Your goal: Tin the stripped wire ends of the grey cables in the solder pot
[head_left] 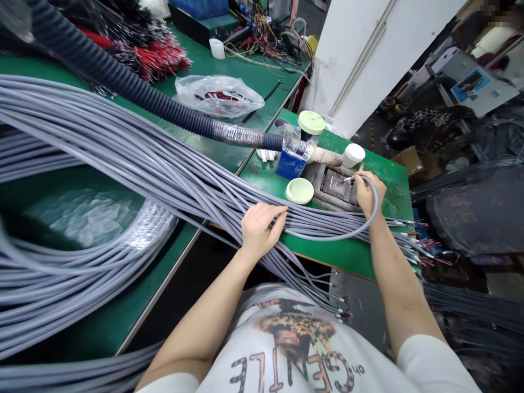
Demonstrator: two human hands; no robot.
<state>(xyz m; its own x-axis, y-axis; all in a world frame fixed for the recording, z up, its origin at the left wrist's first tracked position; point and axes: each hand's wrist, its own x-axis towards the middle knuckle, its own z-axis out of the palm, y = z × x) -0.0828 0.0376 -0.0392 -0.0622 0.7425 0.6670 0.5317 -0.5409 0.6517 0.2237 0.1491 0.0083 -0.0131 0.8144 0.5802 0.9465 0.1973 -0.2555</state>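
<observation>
A thick bundle of grey cables (pixel 135 164) runs from the left across the green table (pixel 368 256) to its right edge. My left hand (pixel 260 226) lies on top of the bundle near the table's front, fingers curled over the cables. My right hand (pixel 368 191) pinches the end of one grey cable (pixel 347 234) that loops out from the bundle. It holds the stripped coloured wire tips over a dark square solder pot (pixel 338 185).
A black corrugated hose (pixel 123 82) ends beside a blue box (pixel 290 164). Pale green lids (pixel 300 191) (pixel 311 121) and a white cup (pixel 352 155) ring the pot. A plastic bag (pixel 219 95) and red wires (pixel 159 57) lie behind. Dark cable heaps (pixel 470 213) fill the right.
</observation>
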